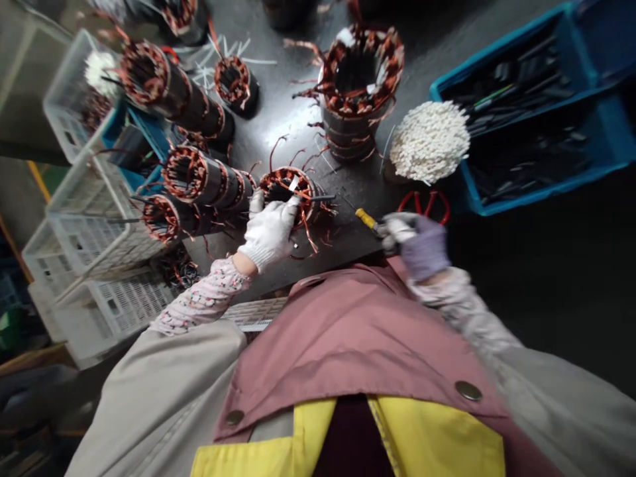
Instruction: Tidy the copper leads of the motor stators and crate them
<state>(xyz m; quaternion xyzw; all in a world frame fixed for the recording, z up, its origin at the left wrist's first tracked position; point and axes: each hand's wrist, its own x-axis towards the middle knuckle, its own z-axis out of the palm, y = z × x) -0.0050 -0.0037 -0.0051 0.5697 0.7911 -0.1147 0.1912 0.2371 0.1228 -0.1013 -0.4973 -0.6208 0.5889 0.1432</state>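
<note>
Head view: your left hand (271,228) grips stator (284,182) lying sideways; right hand (420,245) pinches yellow-handled tool (366,218), just rightward, tip toward stator.

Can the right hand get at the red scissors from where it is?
Probably yes: the red scissors lie just beyond the right hand, with nothing between them. But that hand holds a yellow-handled tool, so its grip is taken.

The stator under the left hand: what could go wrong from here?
1. Loose copper wire ends stick out of the stator and might snag the glove on the left hand.
2. The yellow-handled tool in the right hand points toward the stator and could scratch it.
</note>
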